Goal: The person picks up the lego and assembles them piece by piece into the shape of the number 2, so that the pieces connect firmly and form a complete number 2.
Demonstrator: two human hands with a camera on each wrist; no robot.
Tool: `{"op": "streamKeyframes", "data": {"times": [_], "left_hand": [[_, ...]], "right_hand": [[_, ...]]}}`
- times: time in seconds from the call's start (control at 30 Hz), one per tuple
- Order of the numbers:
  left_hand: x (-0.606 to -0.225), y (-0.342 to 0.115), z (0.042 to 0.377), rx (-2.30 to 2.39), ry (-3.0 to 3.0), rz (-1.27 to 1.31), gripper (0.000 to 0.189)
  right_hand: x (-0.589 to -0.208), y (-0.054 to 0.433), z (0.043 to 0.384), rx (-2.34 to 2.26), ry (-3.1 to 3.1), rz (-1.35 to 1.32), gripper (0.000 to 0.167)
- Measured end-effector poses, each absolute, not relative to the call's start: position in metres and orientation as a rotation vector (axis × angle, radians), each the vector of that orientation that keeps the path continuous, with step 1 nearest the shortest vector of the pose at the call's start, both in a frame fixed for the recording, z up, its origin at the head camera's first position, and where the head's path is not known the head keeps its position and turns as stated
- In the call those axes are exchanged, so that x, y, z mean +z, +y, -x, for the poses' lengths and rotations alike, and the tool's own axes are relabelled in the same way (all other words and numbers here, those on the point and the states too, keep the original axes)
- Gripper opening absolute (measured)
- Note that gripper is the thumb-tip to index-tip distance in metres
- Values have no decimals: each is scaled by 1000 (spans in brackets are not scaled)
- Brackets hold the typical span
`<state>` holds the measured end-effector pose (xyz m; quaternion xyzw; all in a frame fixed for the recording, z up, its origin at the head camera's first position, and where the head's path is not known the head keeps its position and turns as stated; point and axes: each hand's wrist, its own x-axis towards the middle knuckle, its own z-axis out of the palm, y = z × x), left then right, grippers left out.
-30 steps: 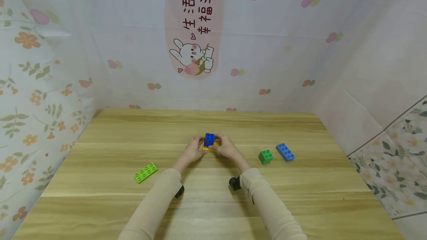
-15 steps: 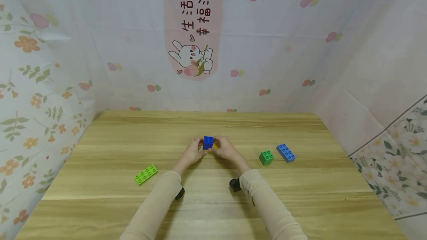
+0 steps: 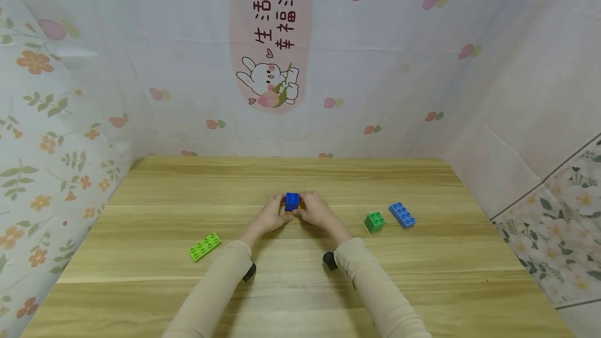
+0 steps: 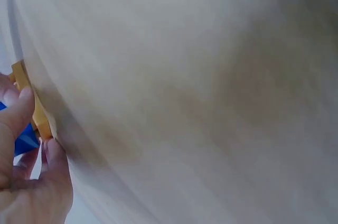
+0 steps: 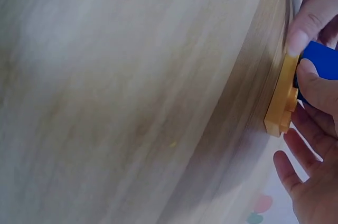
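Observation:
A dark blue brick (image 3: 292,201) sits on a flat yellow brick (image 5: 280,97) at the middle of the table, studs up. Only slivers of the yellow brick show between the hands in the head view. My left hand (image 3: 271,215) holds the yellow brick at its left end, its thumb and fingertips against the edges in the left wrist view. From the other side my right hand (image 3: 317,209) grips the blue brick, with the thumb (image 5: 309,78) on its near face and fingers behind. Whether the two bricks are fully pressed together cannot be told.
A lime green brick (image 3: 205,246) lies flat on the wooden table (image 3: 300,296) to the left. To the right are a green brick (image 3: 374,221) and a lighter blue brick (image 3: 402,215). Patterned cloth (image 3: 375,77) hangs behind the table and along both sides.
The yellow brick, more visible a second ago, is now mostly covered by the hands. The blue brick and both hands have shifted very slightly. The other bricks lie still.

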<state>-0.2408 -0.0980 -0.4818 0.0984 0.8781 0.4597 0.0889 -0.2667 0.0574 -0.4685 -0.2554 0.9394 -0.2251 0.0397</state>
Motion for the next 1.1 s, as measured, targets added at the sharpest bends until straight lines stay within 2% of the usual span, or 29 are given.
{"op": "streamKeyframes", "data": {"times": [0.2, 0.37, 0.53, 0.67, 1.1], "left_hand": [[-479, -105, 240, 1402, 2578, -315, 46], [-486, -112, 242, 1433, 2612, -385, 48], [-481, -115, 238, 1481, 2591, -344, 48], [-472, -120, 229, 1462, 2587, -248, 48], [-466, -156, 205, 1428, 2664, -226, 49]], "right_hand": [[-464, 51, 264, -499, 2936, 867, 37], [-461, 46, 262, -401, 2958, 903, 36], [-462, 44, 261, -356, 2968, 918, 33], [-464, 43, 261, -349, 2956, 898, 37], [-468, 53, 260, -428, 2932, 781, 51]]}}
